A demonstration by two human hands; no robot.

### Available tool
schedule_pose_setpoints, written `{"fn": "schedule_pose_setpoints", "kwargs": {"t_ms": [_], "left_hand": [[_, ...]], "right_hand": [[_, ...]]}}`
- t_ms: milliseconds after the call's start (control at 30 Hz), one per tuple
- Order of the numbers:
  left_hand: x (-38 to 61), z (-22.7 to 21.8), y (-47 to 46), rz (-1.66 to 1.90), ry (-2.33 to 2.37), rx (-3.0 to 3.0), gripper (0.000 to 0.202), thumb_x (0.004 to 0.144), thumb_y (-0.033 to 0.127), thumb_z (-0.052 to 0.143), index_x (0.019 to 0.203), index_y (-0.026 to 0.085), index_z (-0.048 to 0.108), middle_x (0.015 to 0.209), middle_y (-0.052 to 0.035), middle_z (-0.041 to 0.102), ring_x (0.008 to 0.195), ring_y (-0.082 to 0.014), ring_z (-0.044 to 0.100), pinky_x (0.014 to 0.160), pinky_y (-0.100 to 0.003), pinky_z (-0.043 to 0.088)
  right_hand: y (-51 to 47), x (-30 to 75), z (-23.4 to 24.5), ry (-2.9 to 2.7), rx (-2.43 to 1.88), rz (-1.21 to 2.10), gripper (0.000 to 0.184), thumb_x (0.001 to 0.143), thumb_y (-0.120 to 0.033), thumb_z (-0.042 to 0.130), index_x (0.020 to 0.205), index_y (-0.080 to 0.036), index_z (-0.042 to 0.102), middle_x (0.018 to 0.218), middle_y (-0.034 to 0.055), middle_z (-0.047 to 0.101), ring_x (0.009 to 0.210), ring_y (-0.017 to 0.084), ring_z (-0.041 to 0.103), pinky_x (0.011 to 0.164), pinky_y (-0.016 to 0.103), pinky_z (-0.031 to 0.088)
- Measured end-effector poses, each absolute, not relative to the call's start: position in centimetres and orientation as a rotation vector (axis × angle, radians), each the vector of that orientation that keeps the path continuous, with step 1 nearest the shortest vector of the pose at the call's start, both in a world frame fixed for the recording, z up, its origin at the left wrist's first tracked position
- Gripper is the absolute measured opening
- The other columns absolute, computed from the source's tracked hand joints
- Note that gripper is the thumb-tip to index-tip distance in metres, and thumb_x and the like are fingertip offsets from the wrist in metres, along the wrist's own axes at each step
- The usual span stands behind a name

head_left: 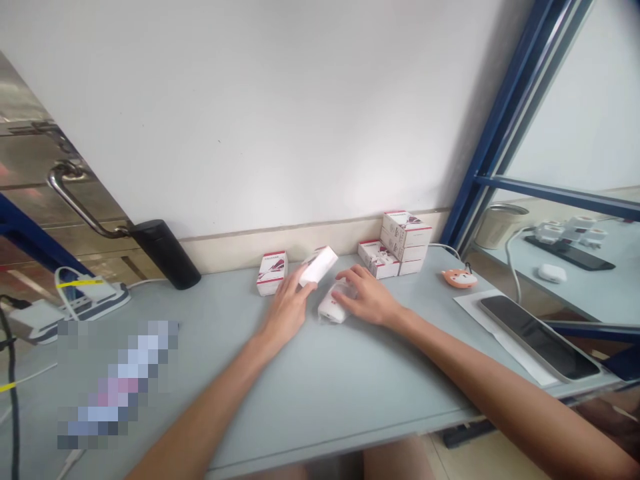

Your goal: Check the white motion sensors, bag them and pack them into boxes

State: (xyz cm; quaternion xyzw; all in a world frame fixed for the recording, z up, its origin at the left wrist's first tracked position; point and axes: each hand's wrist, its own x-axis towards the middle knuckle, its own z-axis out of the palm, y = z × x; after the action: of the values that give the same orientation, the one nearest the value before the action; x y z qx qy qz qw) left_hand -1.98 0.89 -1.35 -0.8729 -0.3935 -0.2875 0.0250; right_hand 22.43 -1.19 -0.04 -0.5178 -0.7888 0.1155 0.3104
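My left hand [289,303] grips a small white cardboard box [319,266], which is tilted above the grey table. To its right, my right hand [369,298] has its fingers curled over a white device in a clear plastic bag [332,308] lying on the table. What the device is, I cannot make out. Just left of the held box stands a red-and-white box [273,272]. Beyond my right hand, several similar boxes [406,241] are stacked against the wall, with a lower box [379,259] beside the stack.
A black cylindrical bottle [166,255] stands at the back left, near a power strip [107,303] with cables. A blurred-out object [117,387] lies at the front left. On the right are an orange case [459,278] and a phone [540,337] on white paper [480,308].
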Motion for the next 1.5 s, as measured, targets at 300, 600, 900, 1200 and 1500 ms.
{"fn": "schedule_pose_setpoints", "kwargs": {"t_ms": [300, 600, 900, 1200, 1500], "left_hand": [[-2.1, -1.8, 0.9, -0.603, -1.523, -2.430, 0.045, 0.093, 0.009, 0.047, 0.127, 0.025, 0.071, 0.166, -0.0112, 0.043, 0.156, -0.0397, 0.031, 0.122, -0.065, 0.032], [-2.5, -1.9, 1.0, -0.679, -1.643, -2.398, 0.047, 0.099, 0.023, 0.048, 0.144, 0.024, 0.062, 0.171, -0.0110, 0.036, 0.155, -0.0414, 0.031, 0.124, -0.067, 0.026], [-2.1, -1.0, -2.0, -0.935, -1.632, -3.031, 0.058, 0.104, 0.050, 0.050, 0.158, 0.035, 0.037, 0.157, -0.0059, 0.051, 0.140, -0.0266, 0.053, 0.116, -0.043, 0.045], [-1.9, -2.1, -1.3, -0.959, -1.787, -2.923, 0.064, 0.096, 0.048, 0.065, 0.154, 0.038, 0.041, 0.151, -0.0053, 0.053, 0.140, -0.0296, 0.051, 0.114, -0.045, 0.045], [-2.4, -1.1, -1.3, -0.684, -1.873, -2.914, 0.077, 0.087, 0.054, 0.075, 0.155, 0.046, 0.041, 0.142, -0.0030, 0.061, 0.130, -0.0326, 0.058, 0.107, -0.047, 0.048]], "right_hand": [[-0.3, 23.0, -1.0, -2.081, -1.437, 0.238, 0.037, 0.105, -0.042, 0.051, 0.132, -0.022, 0.066, 0.132, 0.0126, 0.063, 0.129, 0.031, 0.053, 0.114, 0.047, 0.041], [-0.8, 23.0, -0.4, -2.116, -1.562, 0.336, 0.037, 0.105, -0.044, 0.049, 0.130, -0.022, 0.065, 0.110, 0.0097, 0.068, 0.104, 0.026, 0.066, 0.094, 0.038, 0.046], [-0.1, 23.2, -0.4, -1.821, -1.369, 0.532, 0.027, 0.102, -0.033, 0.049, 0.101, -0.020, 0.072, 0.092, 0.0050, 0.072, 0.083, 0.020, 0.065, 0.079, 0.032, 0.047], [-0.5, 23.6, 0.1, -1.583, -1.127, 1.241, 0.029, 0.085, -0.024, 0.066, 0.114, -0.026, 0.070, 0.105, 0.0008, 0.067, 0.083, 0.015, 0.066, 0.074, 0.029, 0.051], [-0.3, 23.4, -0.1, -1.510, -1.066, 1.194, 0.022, 0.080, -0.021, 0.073, 0.102, -0.022, 0.071, 0.104, 0.0038, 0.073, 0.087, 0.018, 0.067, 0.080, 0.034, 0.054]]}}
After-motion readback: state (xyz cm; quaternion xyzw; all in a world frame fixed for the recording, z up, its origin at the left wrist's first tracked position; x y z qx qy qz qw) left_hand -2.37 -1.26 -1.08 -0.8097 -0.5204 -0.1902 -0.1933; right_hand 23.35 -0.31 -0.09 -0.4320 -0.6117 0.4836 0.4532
